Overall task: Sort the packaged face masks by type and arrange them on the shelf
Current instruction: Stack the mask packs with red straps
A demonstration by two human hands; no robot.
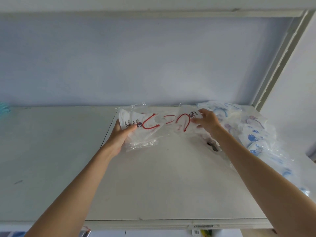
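Masks in clear plastic packets are what both hands work on, above a white shelf (162,185) seen from over its front edge. Along that front edge runs a rail carrying a barcode label (203,226); two bare forearms reach across it toward the back.

Mid-shelf, toward the back edge, the left hand (119,134) has its grip clenched on a small bundle of red-loop masks (136,123): white masks with a small cartoon figure printed on them and red ear loops, each in crinkled transparent film. About three white edges fan out by the thumb, though the exact count cannot be told. Loose film hangs under the bundle onto the shelf.

Just to the right, the right hand (206,119) pinches one more red-loop packet (185,119) of the same print, its red loop curving toward the bundle, the two lots nearly touching.

Behind and beside the right wrist, filling the back right corner and trailing along the right edge, lies a loose heap of blue-print masks (253,134), white with blue patterns and blue loops, too overlapped to count.

At the back left edge a blurred teal object (4,108) shows.
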